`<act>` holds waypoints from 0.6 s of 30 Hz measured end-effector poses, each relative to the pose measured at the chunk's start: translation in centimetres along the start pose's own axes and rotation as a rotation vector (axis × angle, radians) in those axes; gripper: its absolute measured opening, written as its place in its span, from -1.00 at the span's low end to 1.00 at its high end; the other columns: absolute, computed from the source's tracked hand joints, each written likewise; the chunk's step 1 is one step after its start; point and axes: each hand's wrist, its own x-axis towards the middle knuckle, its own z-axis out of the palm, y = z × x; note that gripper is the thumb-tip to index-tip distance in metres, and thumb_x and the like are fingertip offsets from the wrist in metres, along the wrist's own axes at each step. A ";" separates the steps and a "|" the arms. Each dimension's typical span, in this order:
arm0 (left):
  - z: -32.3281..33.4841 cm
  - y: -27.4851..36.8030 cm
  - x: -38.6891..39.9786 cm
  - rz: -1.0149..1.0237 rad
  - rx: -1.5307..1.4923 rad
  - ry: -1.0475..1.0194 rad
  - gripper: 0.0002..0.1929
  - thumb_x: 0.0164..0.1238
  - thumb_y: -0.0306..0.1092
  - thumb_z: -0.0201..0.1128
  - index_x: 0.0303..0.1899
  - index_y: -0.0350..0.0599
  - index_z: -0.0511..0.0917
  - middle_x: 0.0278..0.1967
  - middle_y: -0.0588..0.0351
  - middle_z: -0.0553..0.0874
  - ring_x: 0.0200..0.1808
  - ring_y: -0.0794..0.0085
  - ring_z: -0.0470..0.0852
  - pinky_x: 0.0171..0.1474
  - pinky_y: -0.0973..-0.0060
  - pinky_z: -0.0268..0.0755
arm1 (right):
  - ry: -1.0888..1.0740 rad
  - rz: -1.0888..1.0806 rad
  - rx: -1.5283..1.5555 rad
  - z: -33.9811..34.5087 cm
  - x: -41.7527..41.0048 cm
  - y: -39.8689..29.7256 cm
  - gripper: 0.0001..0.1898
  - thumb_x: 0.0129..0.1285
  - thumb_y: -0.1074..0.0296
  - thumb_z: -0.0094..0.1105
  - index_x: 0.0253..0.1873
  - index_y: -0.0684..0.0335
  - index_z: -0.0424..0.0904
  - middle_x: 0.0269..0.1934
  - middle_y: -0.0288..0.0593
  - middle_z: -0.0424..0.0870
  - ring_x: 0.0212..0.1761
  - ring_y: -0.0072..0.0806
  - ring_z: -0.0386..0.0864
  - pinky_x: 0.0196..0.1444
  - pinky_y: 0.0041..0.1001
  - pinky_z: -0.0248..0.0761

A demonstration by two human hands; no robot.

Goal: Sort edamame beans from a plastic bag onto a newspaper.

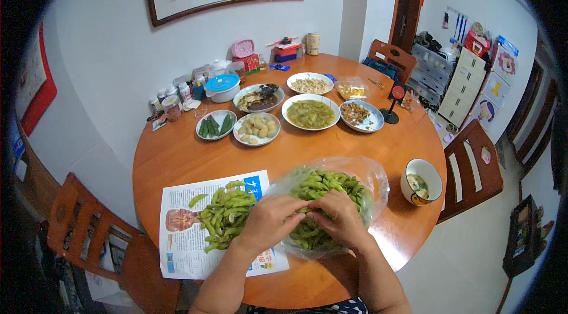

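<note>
My left hand point(269, 221) and my right hand point(336, 215) meet fingertip to fingertip above an open clear plastic bag point(378, 181). Between them they pinch a green edamame pod point(303, 210), mostly covered by the fingers. Many more edamame pods point(328, 181) fill the bag. To the left, a printed newspaper sheet point(182, 196) lies flat with a heap of edamame pods point(228, 212) on it. One single pod point(198, 200) rests apart from that heap, on its upper left side. My left wrist passes over the newspaper's right part.
Across the round wooden table point(177, 154) stand plates of cucumber pieces point(215, 126) and pale round food point(257, 129), a bowl of green soup point(310, 114) and a dish of chopped food point(361, 116). A patterned bowl point(420, 181) sits near the right edge. Wooden chairs point(473, 172) flank the table.
</note>
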 end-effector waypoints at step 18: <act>0.3 -0.5 0.0 0.014 0.008 0.043 -0.80 0.30 -0.34 0.51 -0.10 -0.17 0.79 -0.18 -0.04 0.83 -0.12 0.05 0.80 -0.02 0.18 0.59 | 0.069 0.024 -0.011 0.0 -0.1 -0.1 -0.81 0.18 0.58 0.45 -0.11 0.23 0.72 -0.24 -0.06 0.70 -0.12 -0.04 0.67 -0.03 -0.18 0.51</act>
